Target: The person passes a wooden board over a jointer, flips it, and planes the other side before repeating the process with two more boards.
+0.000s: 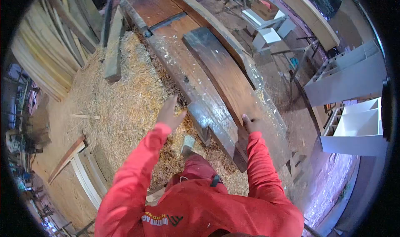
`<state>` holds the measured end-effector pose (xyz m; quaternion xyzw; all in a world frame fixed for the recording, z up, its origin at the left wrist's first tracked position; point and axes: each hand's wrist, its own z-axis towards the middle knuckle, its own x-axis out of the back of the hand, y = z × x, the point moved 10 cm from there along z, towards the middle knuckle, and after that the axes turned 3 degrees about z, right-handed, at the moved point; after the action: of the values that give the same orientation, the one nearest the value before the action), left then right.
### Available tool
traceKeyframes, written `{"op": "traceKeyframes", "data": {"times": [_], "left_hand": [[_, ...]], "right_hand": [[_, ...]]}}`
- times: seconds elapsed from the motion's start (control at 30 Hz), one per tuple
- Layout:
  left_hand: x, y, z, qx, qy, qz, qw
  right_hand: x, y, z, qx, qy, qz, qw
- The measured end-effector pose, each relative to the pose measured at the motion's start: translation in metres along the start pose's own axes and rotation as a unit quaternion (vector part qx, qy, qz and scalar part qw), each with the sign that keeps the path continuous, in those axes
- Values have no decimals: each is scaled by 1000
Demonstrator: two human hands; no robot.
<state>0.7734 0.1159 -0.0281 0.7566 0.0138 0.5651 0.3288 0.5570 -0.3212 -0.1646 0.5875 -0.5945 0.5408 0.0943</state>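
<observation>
head view: dark-ended board (221,68), near end at right hand (252,124)

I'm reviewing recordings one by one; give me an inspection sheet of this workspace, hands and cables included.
Surface: wooden bench, shavings scattered on top
Job's things: board lying along the bench, its far end darkened
Clutter: deep shavings on the floor beside the bench
Left hand: off the board, fingers spread
Right hand: at the board's near end, grip unclear
Cables: nothing seen
Surroundings: planks at left, white cabinets at right
</observation>
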Motion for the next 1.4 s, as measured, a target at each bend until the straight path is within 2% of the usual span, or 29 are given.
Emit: {"op": "traceKeyframes", "data": {"times": [0.07, 0.1, 0.17, 0.27, 0.37, 0.47, 0.57, 0.7, 0.9, 0.97, 1.1, 1.2, 1.4], "left_hand": [[10, 40, 94, -40, 24, -10, 999], [15, 58, 137, -51, 17, -20, 998], [14, 82, 215, -77, 66, 5, 995], [-4, 94, 302, -131, 112, 78, 982], [-33, 90, 355, -100, 58, 179, 977], [-32, 93, 371, -89, 86, 183, 975], [-29, 83, 390, -72, 70, 187, 977], [-11, 62, 428, -35, 78, 188, 978], [26, 12, 493, -14, 80, 184, 980], [31, 7, 501, -13, 60, 192, 980], [34, 5, 499, -11, 75, 179, 981], [26, -1, 504, -32, 107, 195, 974], [25, -3, 508, -29, 96, 242, 965]], "right_hand": [[9, -58, -3, 31, -22, -78, 996], [23, -85, -6, 49, 14, -82, 995], [45, -132, -18, 85, 79, -92, 989], [25, -195, -28, 304, 65, -92, 946], [7, -239, -41, 433, 123, -73, 890], [-1, -244, -19, 412, 93, -60, 904], [-3, -258, -6, 404, 70, -93, 907], [-25, -300, 15, 396, 56, -170, 901], [-67, -366, 51, 420, 38, -166, 891], [-75, -371, 57, 424, 42, -152, 892], [-77, -368, 65, 365, 20, -110, 924], [-76, -368, 69, 364, 57, -92, 925], [-76, -370, 69, 351, 92, -111, 925]]}}
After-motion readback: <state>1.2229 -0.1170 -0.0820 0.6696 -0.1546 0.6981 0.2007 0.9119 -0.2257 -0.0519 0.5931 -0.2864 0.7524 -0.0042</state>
